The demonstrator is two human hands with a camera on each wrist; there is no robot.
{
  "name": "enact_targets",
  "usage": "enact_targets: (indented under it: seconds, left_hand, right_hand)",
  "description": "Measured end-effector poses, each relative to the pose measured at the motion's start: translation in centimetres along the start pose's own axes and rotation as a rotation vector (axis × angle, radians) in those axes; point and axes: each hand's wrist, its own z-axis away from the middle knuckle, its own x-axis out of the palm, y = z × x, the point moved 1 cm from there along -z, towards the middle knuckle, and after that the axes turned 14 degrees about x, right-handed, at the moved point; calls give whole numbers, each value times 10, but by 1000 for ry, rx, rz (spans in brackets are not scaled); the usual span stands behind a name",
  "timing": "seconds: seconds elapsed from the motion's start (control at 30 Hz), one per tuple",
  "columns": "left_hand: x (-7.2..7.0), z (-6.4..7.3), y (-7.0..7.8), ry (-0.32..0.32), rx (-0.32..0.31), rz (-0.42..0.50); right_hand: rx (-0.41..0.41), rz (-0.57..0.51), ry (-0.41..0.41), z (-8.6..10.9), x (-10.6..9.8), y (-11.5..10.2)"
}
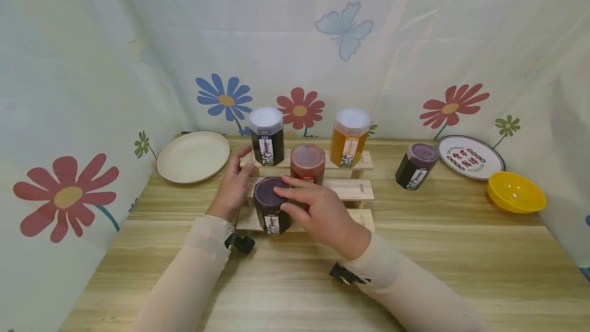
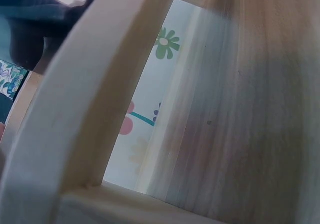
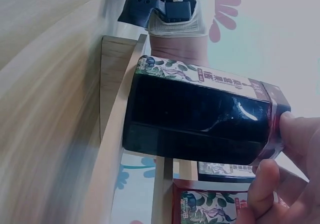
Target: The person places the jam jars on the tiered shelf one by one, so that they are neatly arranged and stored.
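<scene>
A three-step wooden rack (image 1: 364, 189) holds several jars with faceted sides. On its lowest step stands a dark jar with a purple lid (image 1: 272, 209). My right hand (image 1: 322, 214) pinches this jar around its lid, and in the right wrist view the thumb and a finger sit at the lid's edge. Beside the rack's left end is my left hand (image 1: 232, 188), its fingers reaching along the upper step near a white-lidded dark jar (image 1: 267, 137). A reddish jar (image 1: 308, 160) stands on the middle step. An amber jar (image 1: 350, 137) is on the top step.
Another dark jar (image 1: 416, 167) stands on the table right of the rack. Near it are a white patterned plate (image 1: 470, 148) and a yellow bowl (image 1: 516, 192). A cream plate (image 1: 193, 158) lies at the back left. A printed curtain (image 1: 392, 65) hangs behind the table.
</scene>
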Motion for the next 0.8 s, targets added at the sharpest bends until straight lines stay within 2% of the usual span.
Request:
enact_targets:
  seconds: [0.13,0.53,0.7,0.8]
  left_hand:
    - [0,0,0,-1,12,4]
    - [-2,-1,-1,-13,4,-8]
    - [-2,-2,-2,-10,4,1]
    - [-2,-1,-2,-11,5,7]
  right_hand:
    - [-7,12,-21,-1,1,-1]
    - [-24,62,-155,-2,3,2]
    - [-13,79,-209,0,-6,-2]
    - [-13,55,-190,3,-18,-7]
